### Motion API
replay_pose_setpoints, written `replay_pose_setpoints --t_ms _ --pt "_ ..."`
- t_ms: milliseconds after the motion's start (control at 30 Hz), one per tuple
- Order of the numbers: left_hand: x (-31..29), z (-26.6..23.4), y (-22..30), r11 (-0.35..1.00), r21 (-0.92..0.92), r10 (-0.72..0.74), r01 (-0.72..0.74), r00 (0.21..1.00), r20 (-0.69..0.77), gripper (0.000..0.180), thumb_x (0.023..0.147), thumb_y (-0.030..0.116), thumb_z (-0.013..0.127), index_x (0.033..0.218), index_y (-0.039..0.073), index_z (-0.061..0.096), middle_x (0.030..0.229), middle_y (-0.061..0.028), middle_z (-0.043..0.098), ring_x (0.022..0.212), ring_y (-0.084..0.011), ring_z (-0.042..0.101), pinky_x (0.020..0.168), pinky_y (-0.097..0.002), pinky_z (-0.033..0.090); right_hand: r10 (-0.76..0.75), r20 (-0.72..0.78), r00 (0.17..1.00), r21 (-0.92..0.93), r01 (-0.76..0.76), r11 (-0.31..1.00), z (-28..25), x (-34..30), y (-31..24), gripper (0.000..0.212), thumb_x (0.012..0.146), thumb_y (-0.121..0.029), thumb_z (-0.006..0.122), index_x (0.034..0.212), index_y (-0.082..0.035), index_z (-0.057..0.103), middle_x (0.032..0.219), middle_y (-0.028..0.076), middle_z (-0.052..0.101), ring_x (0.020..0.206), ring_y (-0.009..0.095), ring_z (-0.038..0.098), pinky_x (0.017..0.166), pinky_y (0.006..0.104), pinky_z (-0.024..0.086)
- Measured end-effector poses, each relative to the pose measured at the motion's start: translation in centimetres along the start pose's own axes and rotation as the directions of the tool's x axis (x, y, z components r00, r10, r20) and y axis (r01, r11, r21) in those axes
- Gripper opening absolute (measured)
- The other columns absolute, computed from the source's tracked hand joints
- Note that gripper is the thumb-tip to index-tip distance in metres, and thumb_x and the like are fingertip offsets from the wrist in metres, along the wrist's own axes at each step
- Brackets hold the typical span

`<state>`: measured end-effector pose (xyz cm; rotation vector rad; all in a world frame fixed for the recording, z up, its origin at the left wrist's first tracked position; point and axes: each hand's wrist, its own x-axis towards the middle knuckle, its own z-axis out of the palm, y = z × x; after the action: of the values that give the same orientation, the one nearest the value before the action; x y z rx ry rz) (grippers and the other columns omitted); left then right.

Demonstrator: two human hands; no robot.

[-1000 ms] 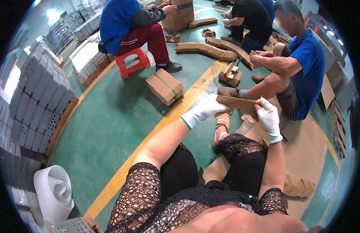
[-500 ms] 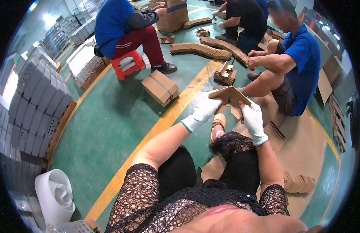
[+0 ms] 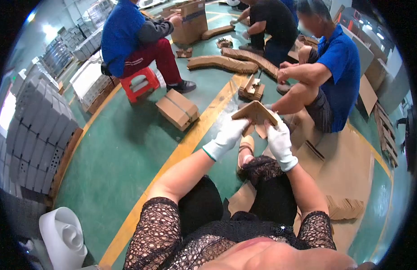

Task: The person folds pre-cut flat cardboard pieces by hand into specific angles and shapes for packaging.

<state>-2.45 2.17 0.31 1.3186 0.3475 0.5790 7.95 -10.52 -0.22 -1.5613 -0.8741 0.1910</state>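
Observation:
A brown cardboard piece (image 3: 255, 110), bent along its middle into an angle, is held up in front of my knees. My left hand (image 3: 228, 136), in a white knit glove with a green cuff edge, grips its left side. The gloved right hand (image 3: 279, 142) closes on its right side, thumb on the near face. Both sets of fingers are partly hidden behind the cardboard. Beyond it on the floor lies a small pile of folded cardboard pieces (image 3: 251, 90).
Three co-workers sit nearby, one on a red stool (image 3: 139, 84). Long rows of nested cardboard angles (image 3: 223, 63) lie ahead. A strapped cardboard bundle (image 3: 177, 109) rests left of them. More angles (image 3: 345, 208) lie on flat cardboard (image 3: 352, 168) at right; a white foam roll (image 3: 62, 238) stands lower left.
The whole view has shifted slightly. My hands still grip the bent cardboard, which now shows more of its inner face and looks tipped a little differently.

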Motion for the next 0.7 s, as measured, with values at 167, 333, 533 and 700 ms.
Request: replay_pose_setpoints --t_ms 167,333,533,700 --pt "0.4 -0.9 0.2 0.985 -0.115 -0.125 0.132 0.99 0.068 0.027 0.08 0.008 0.061 0.105 -0.003 0.058 0.092 -0.0071 0.062 0.082 -0.0127 0.058 0.071 -0.0255 0.048 -0.125 -0.02 0.992 -0.248 0.116 0.962 0.3 0.0 -1.7 0.031 0.088 -0.01 0.053 0.118 -0.011 0.052 0.091 0.016 0.063 0.081 0.023 0.063 0.072 0.0296 0.048" --pt "0.2 -0.7 0.1 0.982 -0.14 -0.119 0.126 0.991 0.061 0.029 0.079 0.008 0.063 0.105 -0.002 0.057 0.09 -0.0076 0.062 0.08 -0.0144 0.059 0.069 -0.0277 0.05 -0.242 0.002 0.97 -0.31 0.23 0.922 0.4 -0.4 -1.3 0.031 0.087 -0.012 0.053 0.118 -0.015 0.052 0.083 0.018 0.062 0.073 0.031 0.063 0.064 0.0343 0.049" --pt "0.2 -1.0 -0.4 0.918 -0.332 -0.234 0.216 0.972 -0.015 0.022 0.073 0.005 0.066 0.094 -0.001 0.062 0.081 -0.0086 0.064 0.069 -0.0179 0.062 0.058 -0.0336 0.052 -0.219 0.024 0.975 -0.376 0.212 0.902 0.7 -0.5 -1.6 0.034 0.086 -0.014 0.054 0.119 -0.017 0.053 0.076 0.019 0.061 0.068 0.034 0.061 0.06 0.038 0.048" --pt "0.3 -0.9 0.5 0.922 -0.296 -0.263 0.249 0.965 -0.008 0.019 0.075 0.004 0.063 0.093 -0.001 0.06 0.085 -0.0096 0.063 0.072 -0.0189 0.061 0.064 -0.0339 0.052 -0.282 0.048 0.958 -0.401 0.277 0.873 0.7 -0.2 -1.4 0.035 0.085 -0.013 0.055 0.12 -0.015 0.052 0.077 0.018 0.061 0.068 0.033 0.061 0.061 0.0375 0.048"
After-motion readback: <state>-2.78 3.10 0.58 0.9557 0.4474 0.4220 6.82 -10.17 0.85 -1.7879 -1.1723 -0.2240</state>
